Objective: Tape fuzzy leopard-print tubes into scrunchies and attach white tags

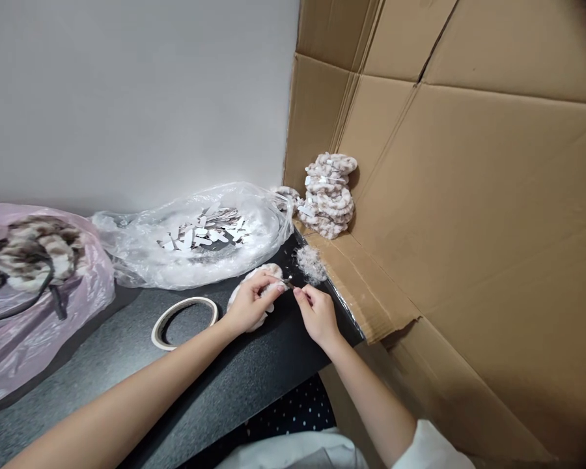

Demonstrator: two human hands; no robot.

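My left hand [251,301] is closed on a fluffy white ring [236,296], pinching its right side near the dark table's far edge. Close on the right, my right hand [317,314] pinches a small, thin dark tool [290,283], whose tip meets the ring's edge by my left fingertips. The tool's exact shape is too small to tell. A tuft of loose pale fluff [311,263] lies just beyond my right hand.
A tape roll [159,331] lies left of my hands. Behind it, a clear plastic bag [141,260] holds white tags; a pink bag [95,280] holds brown-white fluffy pieces. Fluffy rings [328,195] are stacked against cardboard [493,195] at the right.
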